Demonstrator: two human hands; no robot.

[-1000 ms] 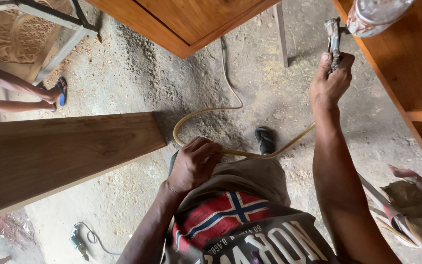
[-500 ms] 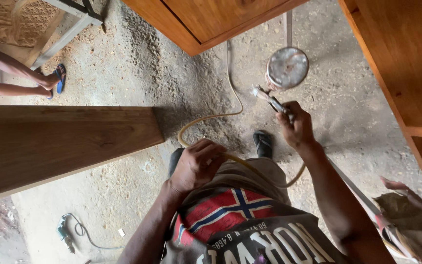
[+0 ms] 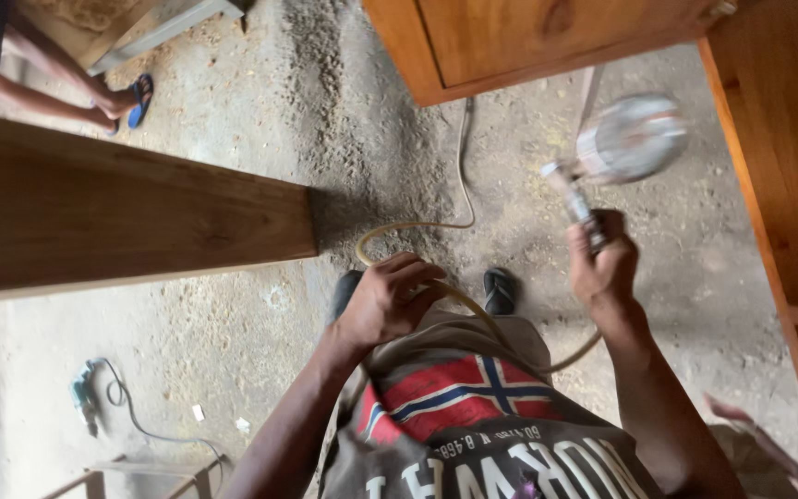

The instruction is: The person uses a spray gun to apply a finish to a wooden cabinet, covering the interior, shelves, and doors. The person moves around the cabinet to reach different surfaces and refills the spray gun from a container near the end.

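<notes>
Spray gun [image 3: 607, 171] in right hand [image 3: 605, 268] grip

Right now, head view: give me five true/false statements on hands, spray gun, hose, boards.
1. The right hand grips a spray gun with a cup on top. True.
2. The left hand holds a paintbrush. False: it holds the yellowish hose.
3. The hose lies partly looped on the floor. True.
4. The long board is at the person's right. False: it is at the left.
5. A small power tool with its cord lies on the floor. True.
</notes>
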